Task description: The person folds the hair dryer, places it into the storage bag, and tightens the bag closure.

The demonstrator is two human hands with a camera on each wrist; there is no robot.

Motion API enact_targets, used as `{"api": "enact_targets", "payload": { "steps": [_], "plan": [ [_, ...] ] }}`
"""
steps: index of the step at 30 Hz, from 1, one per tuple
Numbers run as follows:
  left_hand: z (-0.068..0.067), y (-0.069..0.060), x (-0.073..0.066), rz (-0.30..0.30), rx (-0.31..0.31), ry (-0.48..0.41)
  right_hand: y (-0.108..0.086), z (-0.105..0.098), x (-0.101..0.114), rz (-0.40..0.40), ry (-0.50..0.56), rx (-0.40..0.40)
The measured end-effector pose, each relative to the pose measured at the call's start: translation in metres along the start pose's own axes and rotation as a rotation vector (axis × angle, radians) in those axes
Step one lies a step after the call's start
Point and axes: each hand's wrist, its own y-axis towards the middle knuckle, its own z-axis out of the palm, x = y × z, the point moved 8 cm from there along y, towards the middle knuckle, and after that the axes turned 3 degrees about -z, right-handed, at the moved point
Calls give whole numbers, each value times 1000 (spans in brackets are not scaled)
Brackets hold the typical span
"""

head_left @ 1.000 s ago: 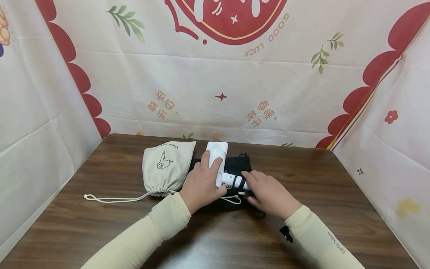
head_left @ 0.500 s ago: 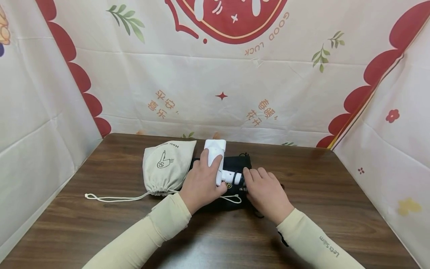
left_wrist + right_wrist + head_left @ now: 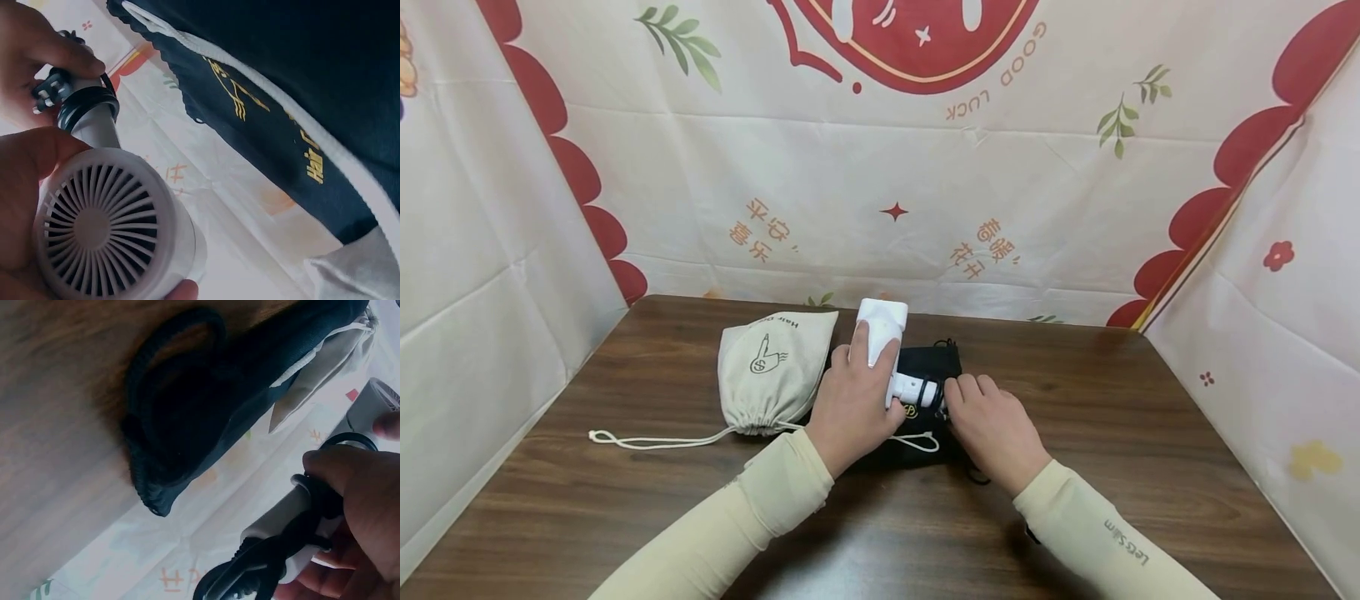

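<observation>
A white hair dryer (image 3: 882,317) is held above a black drawstring bag (image 3: 928,362). My left hand (image 3: 853,408) grips its body, thumb and fingers around it. In the left wrist view the round air-intake grille (image 3: 94,228) faces the camera. With curled fingers, my right hand (image 3: 997,429) holds the end of the handle (image 3: 281,515) and the black cord (image 3: 281,544) wound round it. The plug's metal prongs (image 3: 47,97) stick out near that hand in the left wrist view. My right fingers hide part of the cord.
A beige drawstring bag (image 3: 771,358) printed with a hair dryer lies left of the black one. Its white string (image 3: 662,443) trails over the brown wooden table (image 3: 880,542). A printed cloth (image 3: 880,167) hangs behind the table.
My right hand has turned and closed around the cord-wrapped handle end, covering more of it. The hair dryer has moved slightly away from me. My left hand keeps its grip.
</observation>
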Motion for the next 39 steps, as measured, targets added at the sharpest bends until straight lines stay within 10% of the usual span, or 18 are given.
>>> {"api": "enact_targets", "payload": {
  "steps": [17, 39],
  "plan": [
    [5, -1, -1, -16, 49, -4, -2, -9, -1, 70, 31, 45],
    [1, -4, -7, 75, 8, 47, -3, -6, 0, -55, -42, 104]
  ]
}}
